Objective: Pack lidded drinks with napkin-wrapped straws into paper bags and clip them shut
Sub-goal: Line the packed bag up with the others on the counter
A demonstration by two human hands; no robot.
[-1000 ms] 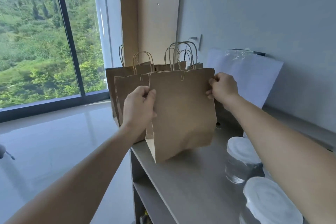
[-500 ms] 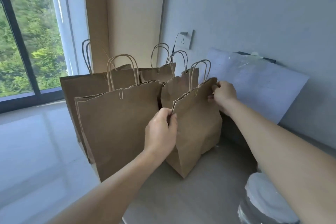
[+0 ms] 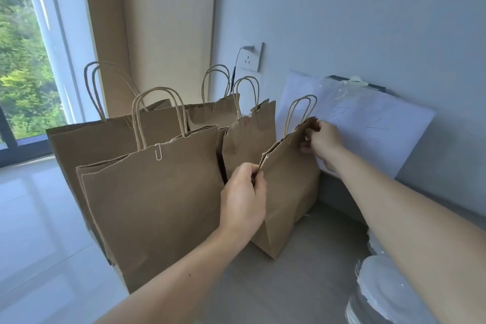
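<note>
Grey wall (image 3: 368,21) and a tall window (image 3: 23,60) close off this corner, with a white sheet (image 3: 368,129) leaning on the wall. Along the counter (image 3: 302,289) stand four other bags (image 3: 152,205). The bag (image 3: 289,187) I am handling sits on the counter at the right end of that group, just beside them, its mouth pressed flat. My left hand (image 3: 243,197) pinches the near corner of its top edge. My right hand (image 3: 324,141) pinches the far corner by the handles. I take this as parking a packed bag. Next I should let go of both corners without tipping it, then reach for the lidded cups (image 3: 381,294) at my lower right. The nearest other bag shows a clip (image 3: 158,152) at its mouth; whether mine has one I cannot tell.
</note>
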